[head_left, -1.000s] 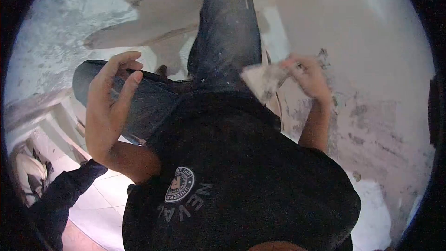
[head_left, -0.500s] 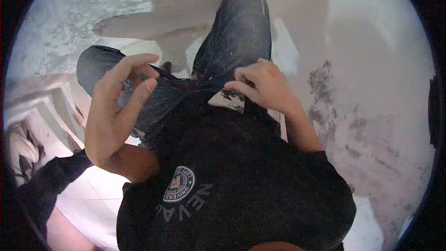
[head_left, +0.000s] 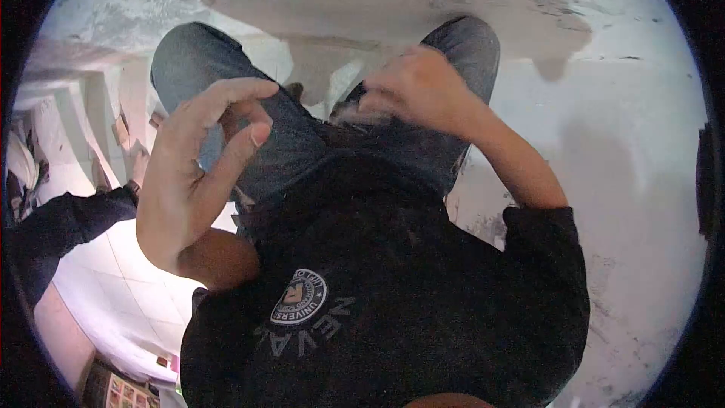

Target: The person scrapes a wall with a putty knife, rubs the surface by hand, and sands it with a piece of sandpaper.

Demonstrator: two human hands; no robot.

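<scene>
My left hand (head_left: 192, 159) is raised in front of my left knee. Its fingers are curved and the thumb stands apart, with nothing between them. On the other side, my right hand (head_left: 419, 94) is blurred by motion over my lap, near the right thigh. Its fingers are curled in. A pale, smeared shape (head_left: 355, 115) shows just below the fingertips; I cannot tell what it is. My jeans (head_left: 204, 57) are spread at the knees beneath both hands. A black printed T-shirt (head_left: 393, 279) covers my torso.
A pale, stained wall-like surface (head_left: 408, 11) lies beyond my knees, with shadows across it. Another person's dark sleeve (head_left: 75, 219) reaches in at the left, near narrow pale upright slats (head_left: 87, 117). Light tiles (head_left: 140, 279) and a patterned item (head_left: 124, 393) appear at lower left.
My right hand has moved up and slightly left. The pale flat piece, clear below it before, is now a blur. My left hand keeps its pose, while the view has shifted.
</scene>
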